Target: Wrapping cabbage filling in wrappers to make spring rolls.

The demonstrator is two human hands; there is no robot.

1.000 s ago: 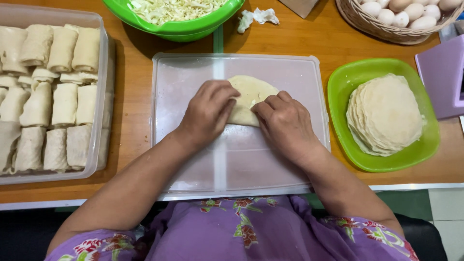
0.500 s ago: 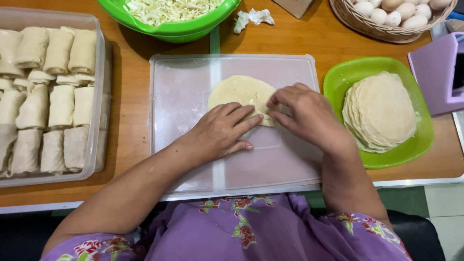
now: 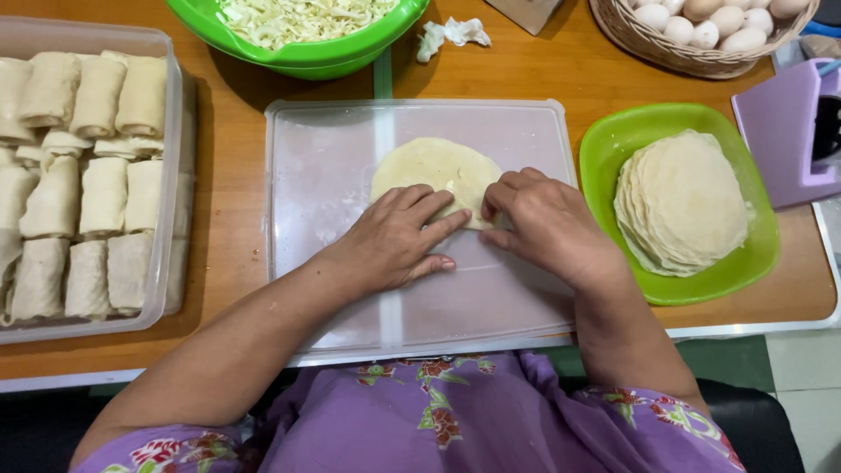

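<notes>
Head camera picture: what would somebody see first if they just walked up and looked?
Right in the middle, the left hand and right hand press on a pale round wrapper lying on a clear plastic board. To the right sits a green plate stacked with more wrappers. On the far left, a clear box is packed with finished rolls.

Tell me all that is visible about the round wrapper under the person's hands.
The wrapper is a thin, pale yellow round sheet, soft like dough. It lies flat on the clear plastic board, near its middle. Its far part is open and bare; its near edge is hidden under the fingers. The left hand presses on its near left side, and the right hand pinches its near right edge.
</notes>
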